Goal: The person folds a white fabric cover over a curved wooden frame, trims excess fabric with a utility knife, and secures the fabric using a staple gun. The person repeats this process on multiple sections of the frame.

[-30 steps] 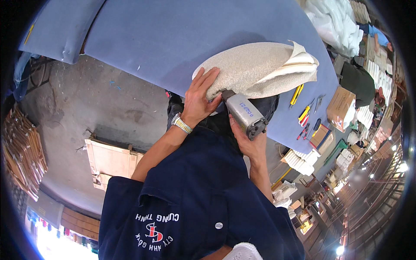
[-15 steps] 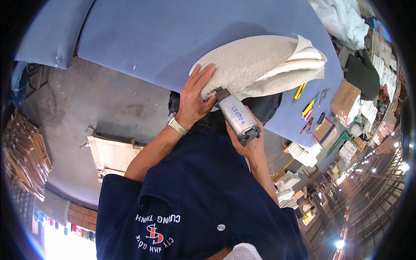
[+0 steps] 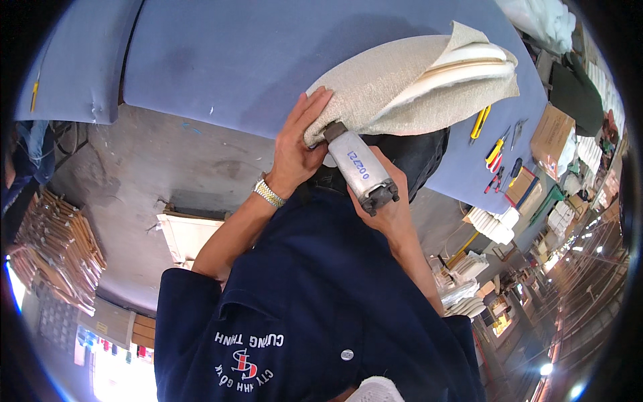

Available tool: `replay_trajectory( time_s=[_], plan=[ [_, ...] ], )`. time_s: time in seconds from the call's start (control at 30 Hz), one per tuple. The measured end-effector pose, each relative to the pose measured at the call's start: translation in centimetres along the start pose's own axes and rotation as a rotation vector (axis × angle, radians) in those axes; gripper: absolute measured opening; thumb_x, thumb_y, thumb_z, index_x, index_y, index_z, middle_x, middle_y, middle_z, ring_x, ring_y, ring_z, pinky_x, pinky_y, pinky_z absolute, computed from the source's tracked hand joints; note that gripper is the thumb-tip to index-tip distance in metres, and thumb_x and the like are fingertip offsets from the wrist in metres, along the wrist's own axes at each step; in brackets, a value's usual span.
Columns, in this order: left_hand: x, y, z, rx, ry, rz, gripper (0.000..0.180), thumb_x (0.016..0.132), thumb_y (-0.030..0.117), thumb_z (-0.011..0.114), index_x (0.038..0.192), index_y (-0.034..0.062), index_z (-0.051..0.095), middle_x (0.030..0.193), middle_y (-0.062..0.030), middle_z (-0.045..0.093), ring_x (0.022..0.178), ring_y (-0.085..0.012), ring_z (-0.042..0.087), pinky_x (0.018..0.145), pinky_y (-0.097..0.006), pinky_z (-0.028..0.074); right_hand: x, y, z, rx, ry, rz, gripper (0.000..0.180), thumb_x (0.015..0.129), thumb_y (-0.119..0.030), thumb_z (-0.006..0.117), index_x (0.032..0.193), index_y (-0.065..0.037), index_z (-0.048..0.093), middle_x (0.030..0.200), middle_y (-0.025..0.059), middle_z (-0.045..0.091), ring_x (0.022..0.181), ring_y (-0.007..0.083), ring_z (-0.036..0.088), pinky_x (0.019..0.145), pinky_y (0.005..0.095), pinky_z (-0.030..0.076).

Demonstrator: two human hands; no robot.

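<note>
While the beige fabric-covered cushion (image 3: pixel 408 84) lies at the near edge of the blue padded table (image 3: pixel 234 53), work is under way at its near corner only. Left hand (image 3: pixel 298 144) is spread flat on the cushion's near end, fingers pressing the cloth down; not clenched, holding nothing else. Right hand (image 3: pixel 388 201) is wrapped tight around the grey pneumatic stapler (image 3: pixel 362 167), its nose touching the cushion corner just beside the left fingers. Judgement: the cover is partly fastened at best. At the cushion's far end the cloth flap stands loose and open, with white foam layers (image 3: pixel 472 60) showing, so that end remains undone. Staples already set cannot be made out.

Containers, relative to the cushion: a brown cardboard box (image 3: pixel 552 130) sits to its right on the table, contents not visible. Between cushion and box lie hand tools (image 3: pixel 495 151), including yellow-handled ones. A stack of white pieces (image 3: pixel 492 224) sits beyond the table's right edge.
</note>
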State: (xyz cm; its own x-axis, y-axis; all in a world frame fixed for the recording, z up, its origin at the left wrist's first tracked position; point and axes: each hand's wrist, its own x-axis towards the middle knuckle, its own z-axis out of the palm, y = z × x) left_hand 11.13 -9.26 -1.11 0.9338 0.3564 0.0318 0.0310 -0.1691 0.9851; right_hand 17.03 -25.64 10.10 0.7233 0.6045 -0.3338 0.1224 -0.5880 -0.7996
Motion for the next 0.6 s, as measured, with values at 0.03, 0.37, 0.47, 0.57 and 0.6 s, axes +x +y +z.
replay_trajectory(
  time_s=[0.03,0.37,0.47,0.57,0.6],
  plan=[
    [-0.1,-0.1,0.0,-0.023,0.012,-0.002,0.085,0.068,-0.01,0.074,0.148,0.0073,0.054,0.149,-0.0157,0.057,0.143,-0.0339,0.05,0.125,-0.049,0.031,0.1,-0.1,0.1,-0.003,-0.005,0.014,0.042,0.079,-0.001,0.075,0.119,0.002,0.062,0.102,0.0164,0.069,0.09,0.0326,0.07,0.083,0.0324,0.055],
    [-0.3,-0.4,0.4,0.016,0.033,0.005,0.079,0.075,-0.003,0.082,0.149,0.0066,0.053,0.149,-0.0153,0.058,0.139,-0.0289,0.054,0.119,-0.041,0.039,0.0,0.5,0.5,-0.017,0.037,-0.007,0.045,0.073,-0.006,0.076,0.115,-0.002,0.063,0.104,0.0193,0.069,0.097,0.0442,0.067,0.082,0.0434,0.056],
    [-0.4,-0.8,0.7,-0.087,0.043,-0.037,0.078,0.076,-0.008,0.077,0.148,0.0084,0.054,0.146,-0.0153,0.06,0.135,-0.0299,0.057,0.119,-0.044,0.039,-0.4,1.7,1.0,0.001,0.121,-0.101,0.047,0.073,-0.006,0.077,0.117,-0.001,0.064,0.105,0.0191,0.07,0.099,0.0438,0.068,0.085,0.0431,0.056],
    [-0.5,-1.5,0.6,-0.098,0.005,-0.057,0.08,0.078,-0.008,0.08,0.151,0.0085,0.052,0.149,-0.0149,0.058,0.133,-0.0231,0.058,0.113,-0.037,0.045,-0.4,1.2,0.8,0.002,0.157,-0.125,0.038,0.084,-0.006,0.079,0.118,0.003,0.065,0.103,0.0133,0.074,0.095,0.0199,0.072,0.085,0.0331,0.055],
    [-0.5,-1.4,0.4,-0.039,-0.001,-0.022,0.08,0.078,-0.007,0.08,0.151,0.0084,0.051,0.148,-0.0155,0.059,0.133,-0.0245,0.059,0.113,-0.037,0.045,-0.6,0.9,0.6,0.024,0.156,-0.071,0.04,0.084,-0.007,0.08,0.119,0.003,0.065,0.105,0.0129,0.074,0.096,0.0192,0.071,0.086,0.0328,0.055]
  ],
)
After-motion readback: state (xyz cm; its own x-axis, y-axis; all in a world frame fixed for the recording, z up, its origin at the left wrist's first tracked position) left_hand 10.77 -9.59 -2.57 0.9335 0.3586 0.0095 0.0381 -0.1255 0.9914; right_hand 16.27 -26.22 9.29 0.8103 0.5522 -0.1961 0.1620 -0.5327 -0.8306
